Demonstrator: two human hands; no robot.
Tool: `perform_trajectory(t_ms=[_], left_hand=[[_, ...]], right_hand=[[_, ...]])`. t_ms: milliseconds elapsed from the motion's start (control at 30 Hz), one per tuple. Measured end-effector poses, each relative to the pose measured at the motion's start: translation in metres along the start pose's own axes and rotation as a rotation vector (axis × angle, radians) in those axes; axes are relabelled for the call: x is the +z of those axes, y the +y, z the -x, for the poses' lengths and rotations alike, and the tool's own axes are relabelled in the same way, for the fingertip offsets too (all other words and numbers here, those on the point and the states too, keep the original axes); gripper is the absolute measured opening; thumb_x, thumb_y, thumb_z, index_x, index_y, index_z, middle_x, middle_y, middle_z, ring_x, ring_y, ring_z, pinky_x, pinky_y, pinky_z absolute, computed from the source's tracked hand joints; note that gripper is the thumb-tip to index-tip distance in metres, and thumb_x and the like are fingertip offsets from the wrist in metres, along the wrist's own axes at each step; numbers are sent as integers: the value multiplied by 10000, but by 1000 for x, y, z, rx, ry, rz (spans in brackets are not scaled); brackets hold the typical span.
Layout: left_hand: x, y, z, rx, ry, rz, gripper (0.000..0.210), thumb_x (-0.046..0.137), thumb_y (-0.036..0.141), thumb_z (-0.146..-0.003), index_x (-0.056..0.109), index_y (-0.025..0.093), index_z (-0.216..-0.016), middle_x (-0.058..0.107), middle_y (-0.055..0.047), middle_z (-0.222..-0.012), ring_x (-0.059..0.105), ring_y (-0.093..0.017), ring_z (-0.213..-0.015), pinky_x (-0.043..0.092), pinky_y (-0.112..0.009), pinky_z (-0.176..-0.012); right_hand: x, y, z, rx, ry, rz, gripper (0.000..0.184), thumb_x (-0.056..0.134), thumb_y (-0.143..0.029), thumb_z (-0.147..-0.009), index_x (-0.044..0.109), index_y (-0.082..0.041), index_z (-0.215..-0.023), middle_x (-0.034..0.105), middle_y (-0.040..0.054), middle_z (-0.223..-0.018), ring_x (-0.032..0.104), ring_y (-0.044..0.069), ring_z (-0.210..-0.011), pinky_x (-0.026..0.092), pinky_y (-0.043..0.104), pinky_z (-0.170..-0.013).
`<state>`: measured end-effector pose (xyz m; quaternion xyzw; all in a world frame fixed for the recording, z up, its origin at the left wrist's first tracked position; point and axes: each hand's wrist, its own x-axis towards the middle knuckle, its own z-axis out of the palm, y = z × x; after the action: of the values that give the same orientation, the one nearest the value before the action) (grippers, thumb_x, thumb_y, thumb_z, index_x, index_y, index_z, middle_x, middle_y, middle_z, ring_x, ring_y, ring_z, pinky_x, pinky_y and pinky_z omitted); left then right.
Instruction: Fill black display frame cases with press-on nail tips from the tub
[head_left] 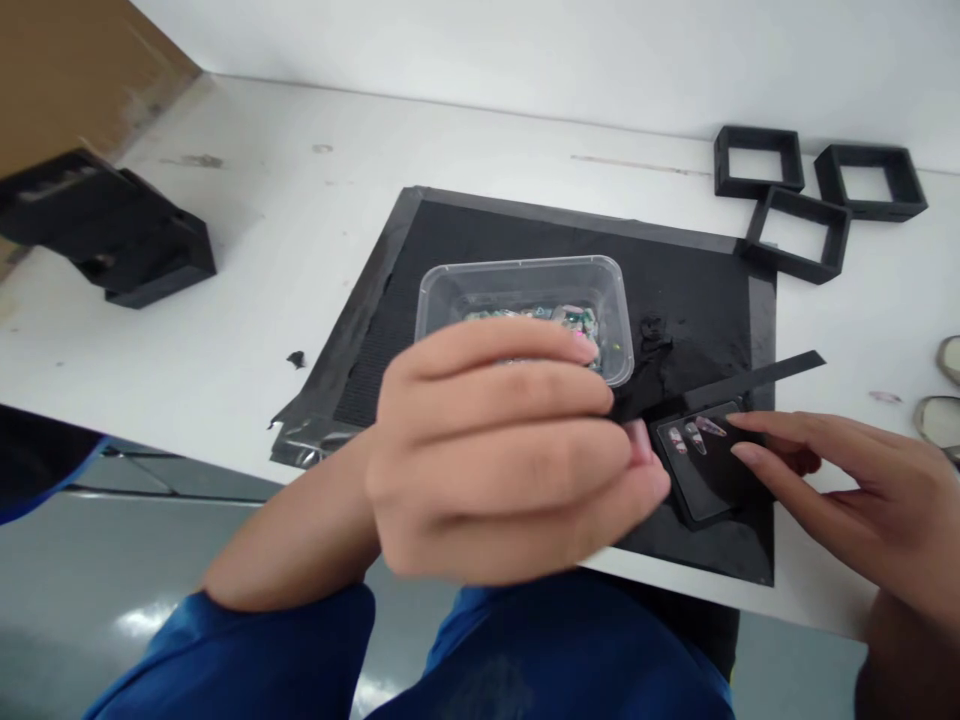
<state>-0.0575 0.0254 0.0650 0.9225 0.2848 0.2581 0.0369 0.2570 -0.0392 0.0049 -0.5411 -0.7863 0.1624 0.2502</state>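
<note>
My left hand (502, 455) hovers in front of the clear plastic tub (621, 345), its fingers curled closed. Whatever it may hold is hidden from me. Inside the tub lies a pile of small glittery false nails (577, 318), partly covered by my fingers. At the right, a dark rectangular plate (716, 485) with a clear top bears three decorated false nails (695, 438) side by side near its upper edge. My right hand (862, 490) reaches in from the right with thumb and forefinger apart; the forefinger's tip is close to the rightmost nail. I cannot tell if they touch.
A black mat (480, 225) taped to the white table lies under tub and plate. Beside the plate is a thin black strip (772, 377). Three black square frames (759, 182) stand at back right, black stacked blocks (161, 250) at left. Pale round objects (937, 420) sit at the right edge.
</note>
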Motion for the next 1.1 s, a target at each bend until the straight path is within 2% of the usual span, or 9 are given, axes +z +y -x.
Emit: perform_trajectory(t_ms=[33,100,200,300,433,533,767,1000,1100], left_hand=[[-1,7,1,175,124,-35,297,775,176,-957,805,382,-745,813,181,-808,798,-78,-791,701,-227,-1015],[1,14,2,376,167,-68,236,812,154,-928,839,351,-800,823,149,-810,791,-84,-756,724,-218,-942],[9,15,3,518,157,-28,197,800,181,-948,861,348,-864,842,115,-872,798,-95,-801,736,-216,-838],[17,12,4,613,163,25,171,797,220,-959,863,354,-875,853,86,-939,809,-113,-872,729,-212,-800],[23,10,9,622,93,-4,102,807,271,-957,861,358,-952,853,77,-1081,812,-129,-977,726,-235,-814],[26,8,14,592,54,-16,108,796,282,-961,853,373,-970,843,98,-1142,812,-132,-1009,728,-254,-823],[33,6,16,541,75,105,137,753,257,-974,861,342,-975,848,89,-1108,811,-133,-916,735,-292,-858],[34,7,18,509,99,22,121,821,274,-892,818,382,-839,828,109,-973,791,-143,-802,705,-293,-681],[35,8,17,521,106,-2,120,840,247,-881,825,355,-830,825,83,-957,794,-155,-821,701,-303,-663]], right_hand=[[0,-2,0,-23,21,-34,205,704,-382,-1024,762,-303,-1204,699,-20,-760,587,102,-523,502,212,-420],[0,-6,0,-78,45,-129,224,743,-322,-1000,767,-290,-1220,653,-33,-704,564,99,-510,508,236,-465],[2,-13,1,-144,0,-314,361,795,-258,-959,743,-274,-1316,658,-22,-751,599,115,-582,531,264,-539],[8,-20,-1,-243,-96,-463,386,799,-335,-978,717,-240,-1343,649,-16,-759,590,120,-605,511,266,-533],[16,-26,-7,-304,-100,-536,336,797,-371,-988,725,-229,-1284,586,-46,-692,528,100,-559,447,240,-491],[18,-29,-9,-291,-48,-556,266,816,-304,-970,748,-236,-1218,626,-39,-678,517,100,-538,406,237,-459],[18,-38,-11,-300,-72,-619,85,721,-169,-1010,756,-222,-1066,775,-1,-781,568,99,-545,493,231,-490],[26,-41,-10,-182,-95,-643,28,748,-184,-997,766,-204,-1003,679,-47,-680,551,61,-540,438,191,-490],[29,-41,-9,-179,-92,-628,32,752,-231,-1005,764,-207,-1023,572,-75,-627,486,58,-529,431,193,-506]])
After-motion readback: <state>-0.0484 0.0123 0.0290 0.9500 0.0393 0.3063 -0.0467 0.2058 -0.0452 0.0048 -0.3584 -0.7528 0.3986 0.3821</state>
